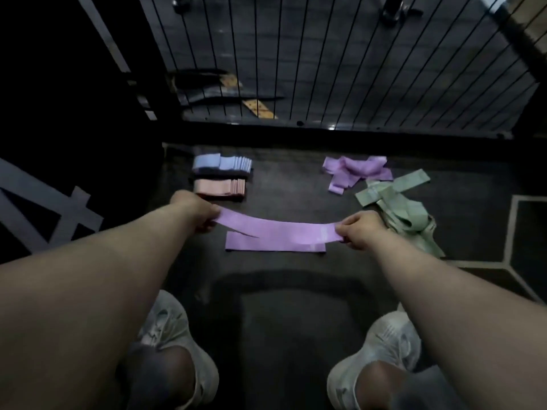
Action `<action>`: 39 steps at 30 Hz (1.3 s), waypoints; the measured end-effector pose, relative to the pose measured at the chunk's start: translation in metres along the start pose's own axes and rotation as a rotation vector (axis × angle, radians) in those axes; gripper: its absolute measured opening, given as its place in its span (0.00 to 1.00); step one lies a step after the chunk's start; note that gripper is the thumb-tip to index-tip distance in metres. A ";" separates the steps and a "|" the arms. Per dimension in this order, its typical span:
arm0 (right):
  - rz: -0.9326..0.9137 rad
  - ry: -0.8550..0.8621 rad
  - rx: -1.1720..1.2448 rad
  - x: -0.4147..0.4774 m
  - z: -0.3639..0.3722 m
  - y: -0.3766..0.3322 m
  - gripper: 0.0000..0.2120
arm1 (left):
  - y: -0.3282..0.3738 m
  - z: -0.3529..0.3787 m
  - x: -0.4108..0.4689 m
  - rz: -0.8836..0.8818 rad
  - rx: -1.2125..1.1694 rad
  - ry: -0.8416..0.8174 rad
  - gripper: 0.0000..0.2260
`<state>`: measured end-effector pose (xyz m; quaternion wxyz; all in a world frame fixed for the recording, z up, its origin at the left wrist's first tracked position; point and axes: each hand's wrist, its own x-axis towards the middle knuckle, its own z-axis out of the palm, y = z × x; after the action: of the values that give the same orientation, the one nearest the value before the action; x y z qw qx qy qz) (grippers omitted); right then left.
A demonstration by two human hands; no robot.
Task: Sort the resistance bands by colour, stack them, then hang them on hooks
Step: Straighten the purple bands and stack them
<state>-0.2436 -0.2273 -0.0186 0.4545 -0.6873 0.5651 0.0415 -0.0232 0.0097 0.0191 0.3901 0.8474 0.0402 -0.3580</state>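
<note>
A purple resistance band (278, 229) is stretched flat between my hands just above the dark floor. My left hand (196, 210) pinches its left end and my right hand (359, 232) pinches its right end. Under it lies another flat purple band (275, 247). Behind my left hand sit a neat blue stack (222, 163) and a neat pink stack (220, 187). A loose heap of purple bands (356, 171) lies at the back right, with a loose heap of green bands (396, 208) beside my right hand.
A black wire fence (325, 69) stands behind the bands, its base rail (325, 131) along the floor. Grey floor markings (509, 229) run at the right and left. My two pale shoes (177, 335) are at the bottom.
</note>
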 end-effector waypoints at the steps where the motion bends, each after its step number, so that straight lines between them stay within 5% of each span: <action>1: 0.011 0.016 -0.017 0.008 0.009 0.007 0.03 | -0.009 0.007 0.008 -0.036 -0.006 -0.009 0.08; 6: 0.105 0.089 0.003 0.051 0.055 0.046 0.07 | -0.045 0.041 0.055 -0.175 0.004 -0.050 0.01; 15: 0.097 0.138 -0.027 0.097 0.095 0.068 0.03 | -0.092 0.073 0.110 -0.201 0.044 0.004 0.08; 22: 0.033 0.129 -0.089 0.105 0.102 0.076 0.02 | -0.106 0.091 0.126 -0.226 0.077 0.088 0.04; 39: -0.002 0.131 -0.112 0.110 0.104 0.085 0.06 | -0.112 0.102 0.134 -0.037 0.223 0.232 0.09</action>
<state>-0.2262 -0.2340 -0.1912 0.3775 -0.7133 0.5899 0.0274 -0.0213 -0.0115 -0.1821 0.2796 0.9202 0.0606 -0.2672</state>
